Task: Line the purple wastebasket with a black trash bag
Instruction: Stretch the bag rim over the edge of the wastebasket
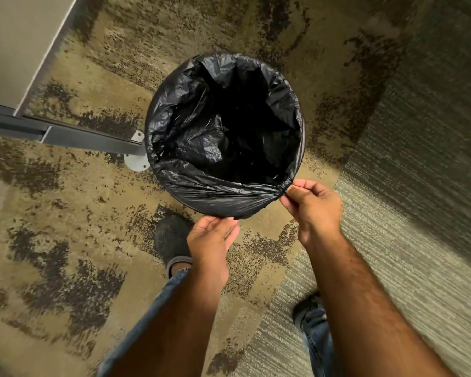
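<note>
Down on the mottled brown carpet, beside a grey metal post foot, stands the wastebasket, its purple entirely hidden under the black trash bag folded out over the whole rim. From the head view, the right hand pinches a gathered, twisted bit of the bag's edge at the near right of the rim, thumb and forefinger closed on it. The left hand sits at the near edge, fingers curled, their tips touching the bag's overhang; whether it grips, I cannot tell.
</note>
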Demonstrator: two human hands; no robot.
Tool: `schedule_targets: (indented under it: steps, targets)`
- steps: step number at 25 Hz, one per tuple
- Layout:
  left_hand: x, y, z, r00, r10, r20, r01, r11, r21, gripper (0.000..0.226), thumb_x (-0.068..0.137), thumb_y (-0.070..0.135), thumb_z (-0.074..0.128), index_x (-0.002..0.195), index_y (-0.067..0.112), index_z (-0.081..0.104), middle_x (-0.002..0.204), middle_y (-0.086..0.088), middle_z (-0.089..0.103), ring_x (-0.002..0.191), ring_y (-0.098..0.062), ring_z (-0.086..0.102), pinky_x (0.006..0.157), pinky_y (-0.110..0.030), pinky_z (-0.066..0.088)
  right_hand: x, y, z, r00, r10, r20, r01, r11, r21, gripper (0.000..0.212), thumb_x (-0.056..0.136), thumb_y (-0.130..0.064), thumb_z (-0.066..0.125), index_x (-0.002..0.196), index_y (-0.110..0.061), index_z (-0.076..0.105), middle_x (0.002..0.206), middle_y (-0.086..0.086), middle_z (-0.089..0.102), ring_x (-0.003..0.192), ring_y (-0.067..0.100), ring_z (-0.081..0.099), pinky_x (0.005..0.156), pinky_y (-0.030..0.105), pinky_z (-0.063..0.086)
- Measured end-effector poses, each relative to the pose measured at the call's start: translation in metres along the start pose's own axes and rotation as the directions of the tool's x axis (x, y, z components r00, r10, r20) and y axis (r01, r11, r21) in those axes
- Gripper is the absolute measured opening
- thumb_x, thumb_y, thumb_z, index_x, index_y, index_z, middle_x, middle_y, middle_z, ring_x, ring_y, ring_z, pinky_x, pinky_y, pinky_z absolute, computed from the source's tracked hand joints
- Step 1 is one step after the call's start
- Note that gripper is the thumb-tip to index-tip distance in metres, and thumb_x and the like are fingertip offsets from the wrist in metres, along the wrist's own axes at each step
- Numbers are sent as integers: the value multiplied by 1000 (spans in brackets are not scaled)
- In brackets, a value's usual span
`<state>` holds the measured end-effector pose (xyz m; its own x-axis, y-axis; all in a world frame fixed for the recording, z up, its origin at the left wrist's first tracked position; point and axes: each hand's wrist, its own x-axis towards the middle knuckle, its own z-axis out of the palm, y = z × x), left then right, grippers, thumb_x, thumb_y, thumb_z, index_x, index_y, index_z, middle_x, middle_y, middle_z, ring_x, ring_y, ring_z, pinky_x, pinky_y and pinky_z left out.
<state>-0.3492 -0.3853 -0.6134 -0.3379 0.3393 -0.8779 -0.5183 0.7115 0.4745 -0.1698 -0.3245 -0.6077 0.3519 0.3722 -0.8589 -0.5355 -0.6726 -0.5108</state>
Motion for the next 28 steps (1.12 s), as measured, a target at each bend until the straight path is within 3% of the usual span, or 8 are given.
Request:
schedule_targets:
  steps: [7, 11, 13, 16, 19, 22, 24, 28]
  targets:
    - [26, 6, 11, 983, -17, -182, 31, 997, 75, 28, 83, -22, 72, 104, -3, 73, 102, -19, 81, 84, -23, 82, 84, -41, 67, 0, -4, 3, 995, 57, 81, -57, 998, -2, 20, 96, 12, 66, 102, -5, 73, 89, 7, 81, 82, 17, 79, 75, 27, 67]
    - [34, 23, 2, 989, -76, -129, 92, 989, 118, 42, 91, -23, 57, 123, 2, 67, 119, -17, 77, 82, -17, 80, 88, -35, 66, -5, -7, -7, 997, -74, 24, 77, 990, -119, 21, 101, 5, 62, 113, -9, 72, 109, 8, 77, 98, 19, 75, 82, 29, 64]
    - [37, 39, -9, 974, 5, -228, 13, 997, 76, 43, 97, -18, 48, 131, 4, 62, 127, -22, 71, 89, -19, 74, 90, -38, 65, -5, -16, -6, 974, -224, -42, 211, 955, -210, 18, 103, -3, 62, 114, -14, 72, 108, 5, 74, 96, 16, 72, 78, 25, 61]
    - [34, 79, -21, 885, 222, -410, -246, 969, -6, 23, 106, 5, 49, 120, 14, 65, 120, -12, 71, 94, -18, 68, 70, -25, 63, 3, -31, 8, 919, -392, -33, 350, 853, -386, 19, 99, -25, 71, 118, -21, 71, 102, -2, 72, 85, 12, 72, 73, 32, 63]
    - [33, 112, -16, 873, 414, -259, -372, 907, 195, 22, 106, 25, 60, 125, 19, 69, 106, 0, 70, 88, -11, 65, 74, -31, 61, 13, -39, 32, 923, -383, 45, 339, 751, -566, 35, 88, -40, 79, 116, -20, 73, 96, -3, 75, 89, 15, 75, 81, 41, 64]
    - [31, 131, -3, 874, 453, -175, -383, 865, 325, 30, 99, 18, 72, 128, 17, 69, 99, 8, 73, 86, -7, 71, 72, -25, 62, 19, -42, 44, 889, -454, 63, 373, 637, -675, 14, 79, -25, 81, 89, -26, 71, 72, -15, 68, 63, -7, 62, 62, 22, 52]
    - [29, 135, 3, 886, 447, -123, -372, 844, 385, 39, 95, 3, 75, 132, 10, 67, 102, 5, 75, 92, -10, 75, 77, -22, 64, 22, -43, 40, 895, -442, 67, 376, 663, -647, 20, 78, -13, 80, 86, -28, 69, 74, -15, 73, 67, -7, 66, 70, 26, 60]
    - [17, 134, 22, 900, 437, -5, -395, 819, 417, 47, 92, -2, 76, 136, 9, 65, 112, 2, 77, 105, -16, 75, 101, -41, 60, 25, -57, 7, 919, -393, 32, 343, 758, -555, 25, 81, -8, 80, 100, -22, 74, 85, -9, 80, 83, 11, 77, 87, 44, 66]
